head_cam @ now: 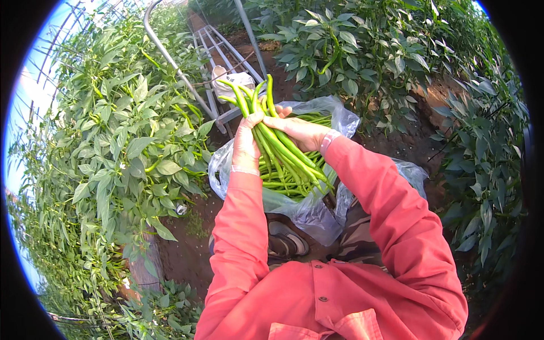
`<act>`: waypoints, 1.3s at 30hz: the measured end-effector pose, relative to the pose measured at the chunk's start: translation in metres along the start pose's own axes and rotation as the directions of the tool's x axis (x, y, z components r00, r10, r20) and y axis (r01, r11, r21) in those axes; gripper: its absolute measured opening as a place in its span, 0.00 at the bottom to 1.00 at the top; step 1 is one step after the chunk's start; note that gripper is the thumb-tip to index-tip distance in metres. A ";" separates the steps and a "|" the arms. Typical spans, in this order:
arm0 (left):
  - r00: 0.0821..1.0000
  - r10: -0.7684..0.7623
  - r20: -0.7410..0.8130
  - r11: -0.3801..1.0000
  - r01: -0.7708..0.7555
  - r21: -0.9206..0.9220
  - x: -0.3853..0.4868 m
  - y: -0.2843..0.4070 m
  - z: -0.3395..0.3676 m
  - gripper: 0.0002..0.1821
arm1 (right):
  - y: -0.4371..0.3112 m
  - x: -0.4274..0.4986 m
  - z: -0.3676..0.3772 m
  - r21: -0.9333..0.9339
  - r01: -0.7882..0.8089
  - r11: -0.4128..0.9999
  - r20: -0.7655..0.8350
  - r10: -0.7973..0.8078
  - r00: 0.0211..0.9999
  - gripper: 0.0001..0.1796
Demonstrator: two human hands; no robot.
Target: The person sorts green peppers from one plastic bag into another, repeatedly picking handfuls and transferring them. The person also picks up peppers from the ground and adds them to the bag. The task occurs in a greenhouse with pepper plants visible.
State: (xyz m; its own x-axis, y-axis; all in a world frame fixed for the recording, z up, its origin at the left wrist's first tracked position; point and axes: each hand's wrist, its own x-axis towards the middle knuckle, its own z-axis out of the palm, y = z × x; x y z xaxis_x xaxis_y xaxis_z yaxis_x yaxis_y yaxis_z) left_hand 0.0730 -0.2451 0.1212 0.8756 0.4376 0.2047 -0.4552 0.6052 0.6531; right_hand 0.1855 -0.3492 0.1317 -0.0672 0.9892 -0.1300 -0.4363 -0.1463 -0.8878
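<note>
A bunch of long green chili peppers (285,149) is held in both hands above an opened bag. My left hand (247,140) grips the bunch from its left side, the thumb across the peppers. My right hand (299,129) closes on it from the right, its thumb meeting the left one. The curved ends of several peppers stick up past the fingers, and the rest slant down to the right. Below lies a clear plastic bag (312,212) with many more green peppers (282,187) inside; the hands and forearms hide part of it.
Leafy pepper plants (144,148) rise on the left, and more plants (348,51) on the right bear hanging peppers. A metal frame (170,63) with long bars stands beyond the bag, a white sack (233,83) on it. A shoe (289,245) shows beneath the bag on bare soil (187,255).
</note>
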 end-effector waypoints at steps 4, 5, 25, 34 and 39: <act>0.997 0.082 -0.004 0.997 -0.082 0.009 0.006 0.020 0.020 0.25 | -0.016 -0.002 0.009 -0.046 0.040 0.998 0.065 -0.037 0.997 0.36; 0.989 0.107 -0.100 0.994 -0.107 0.000 0.004 0.024 0.028 0.21 | -0.020 -0.009 0.011 -0.102 0.053 0.993 0.084 -0.045 0.995 0.38; 0.949 -0.201 -0.242 0.908 0.274 0.318 -0.171 -0.151 0.118 0.20 | 0.154 -0.241 0.061 0.317 0.094 0.944 -0.235 -0.018 0.972 0.27; 0.926 -0.240 -0.291 0.923 0.311 0.226 -0.189 -0.165 0.117 0.23 | 0.182 -0.252 0.080 0.172 0.164 0.971 -0.384 -0.087 0.919 0.19; 0.990 -0.115 -0.080 0.837 0.140 0.528 -0.143 -0.122 0.123 0.25 | 0.130 -0.226 0.062 0.054 0.165 0.985 -0.356 -0.135 0.925 0.20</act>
State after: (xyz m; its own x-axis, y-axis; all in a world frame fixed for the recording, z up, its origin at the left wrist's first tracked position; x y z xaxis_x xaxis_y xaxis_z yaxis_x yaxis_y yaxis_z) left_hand 0.0227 -0.4633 0.1023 0.9064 0.4167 0.0691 -0.1729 0.2168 0.9608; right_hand 0.0879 -0.5925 0.0731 0.3163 0.9354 -0.1577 -0.4894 0.0185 -0.8718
